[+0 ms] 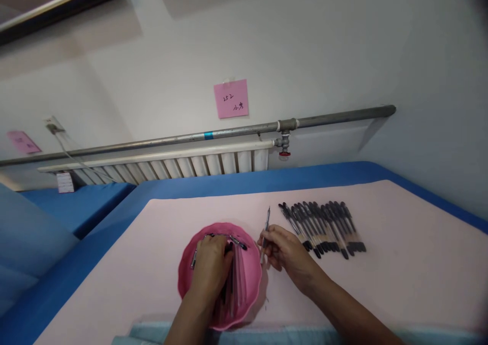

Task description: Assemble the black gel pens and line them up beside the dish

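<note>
My right hand (287, 248) is closed on an uncapped pen (267, 220), held nearly upright with its point up, just beside the bowl's right rim. My left hand (213, 258) reaches down into a pink bowl (251, 307) with a wavy rim. Its fingers are curled, and whatever they grip is hidden behind the hand. In the bowl lie clear pen barrels (239, 279) and dark pen parts, including a black pen cap (238, 242) near the far side. To the right, several capped black pens (320, 228) lie side by side in a row.
A pale pink sheet (400, 263) covers most of the blue table (244, 183). Behind it are a white radiator (190, 164), a metal pipe (163, 140) and a valve with a red handle (284, 154). A pink note (232, 99) is taped to the wall.
</note>
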{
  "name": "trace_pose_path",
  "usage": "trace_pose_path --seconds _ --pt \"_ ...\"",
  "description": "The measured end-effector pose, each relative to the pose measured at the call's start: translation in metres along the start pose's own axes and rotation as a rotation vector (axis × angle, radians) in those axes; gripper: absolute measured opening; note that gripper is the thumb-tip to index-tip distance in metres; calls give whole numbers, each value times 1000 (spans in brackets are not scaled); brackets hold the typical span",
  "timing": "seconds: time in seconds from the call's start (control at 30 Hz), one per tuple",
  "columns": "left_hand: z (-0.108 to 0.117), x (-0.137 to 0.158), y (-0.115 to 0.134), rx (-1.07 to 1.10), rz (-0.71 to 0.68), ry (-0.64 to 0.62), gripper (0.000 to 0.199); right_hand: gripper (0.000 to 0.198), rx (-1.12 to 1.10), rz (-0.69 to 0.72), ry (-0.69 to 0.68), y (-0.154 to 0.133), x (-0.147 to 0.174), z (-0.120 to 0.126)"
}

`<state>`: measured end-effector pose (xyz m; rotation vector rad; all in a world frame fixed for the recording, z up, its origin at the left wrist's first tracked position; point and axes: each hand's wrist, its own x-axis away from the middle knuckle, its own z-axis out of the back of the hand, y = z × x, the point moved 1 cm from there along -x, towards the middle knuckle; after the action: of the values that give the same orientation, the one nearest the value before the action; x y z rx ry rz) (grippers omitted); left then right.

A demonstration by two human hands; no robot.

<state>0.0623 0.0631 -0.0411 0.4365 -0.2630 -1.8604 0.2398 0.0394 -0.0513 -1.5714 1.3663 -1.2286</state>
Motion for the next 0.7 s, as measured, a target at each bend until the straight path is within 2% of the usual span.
trace_pose_path --seconds 0.17,0.3,0.47,0.6,0.7 --pt "0 -3 2 -37 109 -65 15 21 11 7 7 -1 1 -2" --pt "-1 -4 -1 141 149 -30 24 21 42 16 6 -2 2 -3" --pt "8 1 -10 599 252 106 36 20 105 43 -2 -9 6 -6" --pt "17 8 -14 1096 432 27 24 16 188 106 -74 -13 16 -17" --pt "20 10 -13 1395 464 25 16 13 327 192 -206 -12 26 -28"
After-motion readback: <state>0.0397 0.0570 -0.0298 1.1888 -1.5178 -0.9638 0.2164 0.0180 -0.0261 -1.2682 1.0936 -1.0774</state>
